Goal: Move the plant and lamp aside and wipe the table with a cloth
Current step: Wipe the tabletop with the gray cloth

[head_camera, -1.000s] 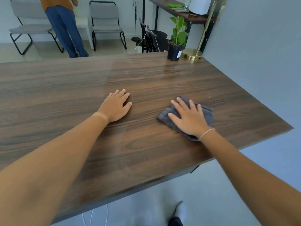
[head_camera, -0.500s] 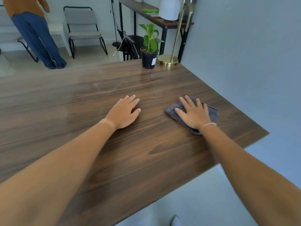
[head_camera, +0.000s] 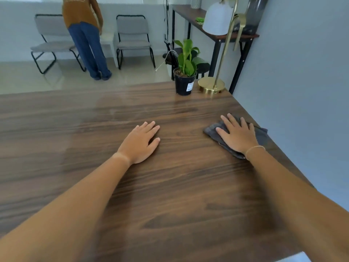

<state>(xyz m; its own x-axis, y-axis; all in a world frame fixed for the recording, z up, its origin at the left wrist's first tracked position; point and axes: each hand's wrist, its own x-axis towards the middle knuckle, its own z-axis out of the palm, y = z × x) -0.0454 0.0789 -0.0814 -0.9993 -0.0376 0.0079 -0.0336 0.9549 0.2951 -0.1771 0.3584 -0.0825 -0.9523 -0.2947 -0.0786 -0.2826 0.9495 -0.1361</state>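
The bench (head_camera: 79, 140) is a wide top of dark brown wood, and both hands lie on it with bare forearms reaching in from the near edge. The left hand (head_camera: 140, 142) rests flat on the bare wood near the middle, palm down, fingers stretched and close together, and it holds nothing. The right hand (head_camera: 238, 136) is also flat with the fingers spread, and it presses down on the cloth (head_camera: 261, 136). The hand does not close around the cloth, it only lies on top of it. A thin bracelet (head_camera: 255, 148) goes around the right wrist.

The cloth is dark grey and folded, and it lies near the right edge of the bench, well apart from the left hand. One part of it shows to the left of the fingers and another part to the right of the hand.

The plant (head_camera: 186, 67) stands upright in a black pot with a white label, at the far right corner of the bench. Just beside it on the right is the lamp (head_camera: 212, 85), with a round brass base on the bench, a thin brass stem that rises up, and a white shade at the top. Pot and base are close, but I cannot tell if they touch.

Behind the bench, two grey chairs (head_camera: 132, 36) stand at the far wall, and a person (head_camera: 85, 35) in blue trousers stands between them. A narrow side table (head_camera: 217, 35) stands by the grey wall on the right.
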